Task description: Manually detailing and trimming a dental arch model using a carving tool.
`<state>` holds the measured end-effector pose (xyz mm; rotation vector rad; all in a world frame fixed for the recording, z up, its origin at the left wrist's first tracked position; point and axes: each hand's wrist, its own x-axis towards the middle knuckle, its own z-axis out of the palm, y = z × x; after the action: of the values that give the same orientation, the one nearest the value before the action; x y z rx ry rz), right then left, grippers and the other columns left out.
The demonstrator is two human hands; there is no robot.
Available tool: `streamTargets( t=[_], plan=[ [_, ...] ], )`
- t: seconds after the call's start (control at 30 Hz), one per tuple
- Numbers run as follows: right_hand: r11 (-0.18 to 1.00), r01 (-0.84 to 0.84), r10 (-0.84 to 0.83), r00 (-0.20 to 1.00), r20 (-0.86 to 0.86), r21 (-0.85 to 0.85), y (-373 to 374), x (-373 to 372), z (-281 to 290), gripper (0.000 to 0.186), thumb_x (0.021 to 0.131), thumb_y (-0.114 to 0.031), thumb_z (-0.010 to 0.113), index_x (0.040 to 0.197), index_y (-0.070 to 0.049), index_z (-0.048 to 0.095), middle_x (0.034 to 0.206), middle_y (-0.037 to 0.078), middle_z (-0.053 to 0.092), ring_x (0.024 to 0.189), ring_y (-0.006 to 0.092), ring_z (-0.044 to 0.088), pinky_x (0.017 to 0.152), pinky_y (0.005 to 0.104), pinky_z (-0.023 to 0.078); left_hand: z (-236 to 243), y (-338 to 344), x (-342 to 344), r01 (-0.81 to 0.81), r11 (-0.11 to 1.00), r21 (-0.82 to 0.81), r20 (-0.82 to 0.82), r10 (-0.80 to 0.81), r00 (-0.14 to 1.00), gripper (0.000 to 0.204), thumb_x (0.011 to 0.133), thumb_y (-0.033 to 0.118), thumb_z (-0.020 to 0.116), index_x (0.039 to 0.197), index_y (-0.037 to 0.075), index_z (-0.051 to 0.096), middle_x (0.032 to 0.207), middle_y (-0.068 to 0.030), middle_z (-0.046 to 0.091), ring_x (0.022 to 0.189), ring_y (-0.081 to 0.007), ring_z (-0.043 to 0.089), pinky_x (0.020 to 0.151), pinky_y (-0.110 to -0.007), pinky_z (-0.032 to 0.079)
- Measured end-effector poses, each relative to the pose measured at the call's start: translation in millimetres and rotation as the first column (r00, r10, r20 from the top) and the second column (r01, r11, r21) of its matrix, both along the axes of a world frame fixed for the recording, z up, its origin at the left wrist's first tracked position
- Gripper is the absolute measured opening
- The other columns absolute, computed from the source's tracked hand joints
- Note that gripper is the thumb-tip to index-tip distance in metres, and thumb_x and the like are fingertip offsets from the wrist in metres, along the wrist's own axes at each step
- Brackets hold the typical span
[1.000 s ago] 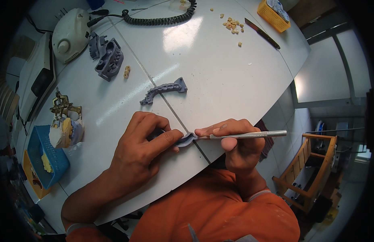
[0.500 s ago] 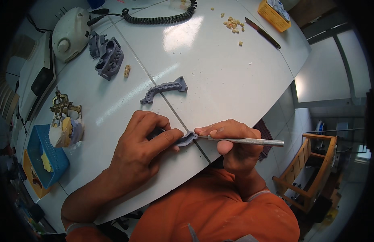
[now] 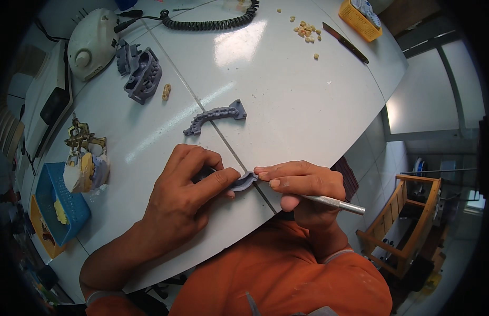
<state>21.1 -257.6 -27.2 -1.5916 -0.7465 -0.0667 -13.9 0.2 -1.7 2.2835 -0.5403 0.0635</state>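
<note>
My left hand (image 3: 186, 184) is closed around a grey dental model (image 3: 245, 182), holding it just over the white table near its front edge. Much of that model is hidden under the fingers. My right hand (image 3: 310, 190) grips a slim metal-handled knife (image 3: 336, 203), its handle pointing right. The knife's tip is covered by my fingers. The right fingertips touch the right end of the model. Beyond my hands a second curved grey dental model (image 3: 217, 114) with a row of teeth lies on the table.
Farther left are bulky grey dental models (image 3: 143, 76), a tooth-coloured piece (image 3: 166, 92), an articulator with a cast (image 3: 86, 158) and a blue basket (image 3: 62, 205). A white control box (image 3: 91, 47) with a coiled cable (image 3: 210, 26) stands behind. Small tooth-coloured pieces (image 3: 306, 32) and a dark-handled knife (image 3: 345, 43) lie far right.
My right fingers have straightened over the knife, covering its front part. The handle's back end has swung lower and slightly left. My left hand and the model have hardly moved.
</note>
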Motion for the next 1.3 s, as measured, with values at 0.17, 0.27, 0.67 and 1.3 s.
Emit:
streamTargets(
  t=[0.17,0.27,0.67,1.3],
  plan=[
    [1.000,-0.013,0.013,1.000,0.001,-0.005,-1.1,-2.6,-0.9,0.040,0.104,-0.039,0.072,0.110,0.001,0.074,0.102,0.024,0.082,0.099,0.0374,0.083,0.087,0.0450,0.070,0.6,-0.7,-1.0,0.005,1.000,-0.002,-0.004,-0.005,1.000,0.036,0.084,0.001,0.085,0.118,0.010,0.082,0.108,-0.0080,0.063,0.104,-0.0298,0.059,0.087,-0.041,0.050],
    [0.990,0.039,-0.025,0.995,-0.096,0.138,2.5,-5.2,-4.0,0.035,0.101,-0.030,0.076,0.112,0.003,0.077,0.106,0.021,0.083,0.103,0.0340,0.083,0.087,0.0390,0.070,0.7,-0.9,-0.7,0.005,1.000,-0.002,-0.004,-0.005,1.000,0.035,0.084,0.000,0.085,0.118,0.009,0.082,0.107,-0.0080,0.063,0.103,-0.0297,0.059,0.087,-0.041,0.050],
    [0.998,0.042,-0.042,0.999,-0.016,0.054,4.5,-4.5,-5.9,0.035,0.099,-0.030,0.078,0.109,0.003,0.075,0.102,0.019,0.082,0.103,0.0355,0.083,0.086,0.0394,0.069,-0.4,-1.3,-0.7,0.008,1.000,-0.005,0.002,-0.008,1.000,0.034,0.084,0.002,0.085,0.117,0.009,0.082,0.107,-0.0080,0.063,0.103,-0.0298,0.059,0.086,-0.041,0.050],
    [0.973,0.100,-0.085,0.993,-0.079,0.210,3.5,-4.9,-11.1,0.031,0.100,-0.027,0.081,0.113,0.002,0.078,0.101,0.012,0.077,0.094,0.0212,0.077,0.079,0.0326,0.063,-0.2,0.1,-1.3,-0.038,0.995,0.092,0.112,0.027,0.993,0.032,0.087,0.009,0.088,0.118,0.007,0.079,0.107,-0.0098,0.064,0.102,-0.0293,0.062,0.085,-0.040,0.054]
  ],
)
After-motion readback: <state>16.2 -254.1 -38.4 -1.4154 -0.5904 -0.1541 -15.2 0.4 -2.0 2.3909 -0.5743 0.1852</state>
